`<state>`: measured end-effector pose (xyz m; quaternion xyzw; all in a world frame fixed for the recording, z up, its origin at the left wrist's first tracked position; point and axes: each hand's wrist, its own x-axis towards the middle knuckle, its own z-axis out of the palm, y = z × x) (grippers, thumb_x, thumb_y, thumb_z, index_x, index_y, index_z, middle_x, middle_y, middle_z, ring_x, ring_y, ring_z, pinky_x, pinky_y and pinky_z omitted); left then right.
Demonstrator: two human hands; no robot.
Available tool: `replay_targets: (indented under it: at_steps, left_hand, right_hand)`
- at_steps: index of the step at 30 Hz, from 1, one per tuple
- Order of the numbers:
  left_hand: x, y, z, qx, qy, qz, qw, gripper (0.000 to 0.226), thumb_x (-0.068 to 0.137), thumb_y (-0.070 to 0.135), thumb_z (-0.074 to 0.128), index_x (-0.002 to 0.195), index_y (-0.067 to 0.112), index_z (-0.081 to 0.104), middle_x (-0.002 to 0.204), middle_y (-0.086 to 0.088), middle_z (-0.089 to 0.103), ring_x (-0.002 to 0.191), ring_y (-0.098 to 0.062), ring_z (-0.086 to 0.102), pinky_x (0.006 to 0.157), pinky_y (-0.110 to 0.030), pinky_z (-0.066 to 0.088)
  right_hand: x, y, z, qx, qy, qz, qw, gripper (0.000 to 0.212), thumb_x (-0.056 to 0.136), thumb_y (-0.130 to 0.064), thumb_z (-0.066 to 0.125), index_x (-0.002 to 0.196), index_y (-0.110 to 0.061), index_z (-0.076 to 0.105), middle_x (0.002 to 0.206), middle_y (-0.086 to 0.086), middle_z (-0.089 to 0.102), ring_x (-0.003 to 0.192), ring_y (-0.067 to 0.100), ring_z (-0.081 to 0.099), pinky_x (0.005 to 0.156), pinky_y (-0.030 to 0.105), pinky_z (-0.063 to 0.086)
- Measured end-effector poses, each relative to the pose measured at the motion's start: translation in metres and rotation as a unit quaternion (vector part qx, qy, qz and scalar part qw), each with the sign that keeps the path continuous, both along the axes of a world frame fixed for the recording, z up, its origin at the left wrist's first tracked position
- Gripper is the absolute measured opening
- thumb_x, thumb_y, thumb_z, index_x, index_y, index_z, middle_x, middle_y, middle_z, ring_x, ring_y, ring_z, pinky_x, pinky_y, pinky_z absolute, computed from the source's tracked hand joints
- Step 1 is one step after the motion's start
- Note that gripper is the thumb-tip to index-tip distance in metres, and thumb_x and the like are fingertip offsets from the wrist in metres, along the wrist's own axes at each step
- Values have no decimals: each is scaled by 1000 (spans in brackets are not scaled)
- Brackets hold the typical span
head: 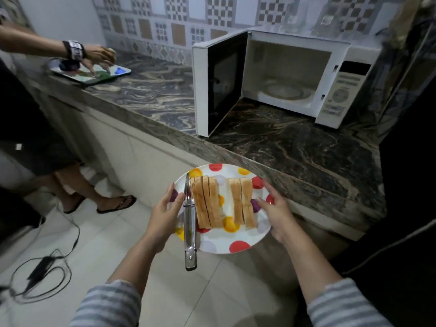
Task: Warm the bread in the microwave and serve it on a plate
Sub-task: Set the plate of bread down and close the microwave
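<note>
One marbled counter [295, 147], tiled wall [179, 22]

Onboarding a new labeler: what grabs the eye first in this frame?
The polka-dot plate, gripped at its rim by the left hand and right hand, carries two groups of bread slices with metal tongs beside them. Behind it on the counter, the white microwave stands with its door wide open.
</note>
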<state>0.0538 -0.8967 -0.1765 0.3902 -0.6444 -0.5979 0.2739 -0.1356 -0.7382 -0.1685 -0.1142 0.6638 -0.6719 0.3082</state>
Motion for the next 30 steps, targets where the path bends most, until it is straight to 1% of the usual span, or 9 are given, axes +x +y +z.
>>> replay_targets:
  at_steps: [4,7,9,13,17,22,24,27,30]
  left_hand:
    - [44,-17,3,-7,-3,35,999,60,95,38,52,148,24,29,125,12,47,121,-9,44,96,-27,37]
    - [74,-42,6,-9,-1,56,998,62,94,41,52,149,26,28,131,10,46,124,-10,42,105,-33,37]
    - [92,-64,9,-7,3,66,998,61,94,42,52,149,28,28,133,12,43,125,-10,41,108,-37,37]
    - [124,-119,18,-11,1,68,998,60,96,41,50,149,31,25,133,14,39,120,-7,39,97,-29,39]
    - [147,-187,29,-27,3,61,998,59,96,41,50,149,32,26,150,7,37,130,-13,41,107,-36,39]
    - [149,-263,47,-60,1,34,998,57,98,36,47,150,27,25,150,3,36,134,-17,37,98,-26,35]
    - [140,-293,49,-75,-3,25,997,58,98,35,48,150,24,25,152,2,35,135,-15,36,101,-26,33]
    - [116,-336,50,-92,0,16,996,58,98,34,49,150,20,27,152,1,35,134,-12,36,105,-26,30]
    - [76,-380,52,-96,9,2,995,58,97,34,49,150,20,27,151,1,36,136,-16,37,105,-27,30]
  right_hand:
    - [35,-29,5,-3,12,40,999,57,90,10,53,137,-22,50,117,7,65,103,22,64,93,39,52]
    - [56,-62,7,1,33,70,997,58,88,9,56,136,-24,53,121,7,66,110,24,63,99,45,49]
    - [69,-89,6,8,56,85,995,57,87,5,59,133,-30,56,124,3,64,113,18,59,100,39,48]
    - [99,-148,12,-3,56,95,994,55,90,3,58,130,-34,54,118,-2,64,102,8,59,77,19,50]
    - [120,-211,13,-15,42,88,995,54,92,2,56,134,-32,53,120,3,63,106,15,61,70,22,52]
    - [132,-280,26,-40,27,57,997,56,92,6,53,138,-26,49,115,4,64,94,15,64,65,21,55]
    - [128,-305,30,-42,28,46,998,58,92,6,53,139,-26,47,118,6,65,97,18,65,75,26,58]
    - [109,-340,36,-42,47,23,998,59,90,8,54,139,-25,49,126,10,63,111,26,62,99,44,49]
    - [78,-373,45,-42,57,-1,997,60,90,9,53,139,-26,48,118,7,64,105,24,63,93,41,52]
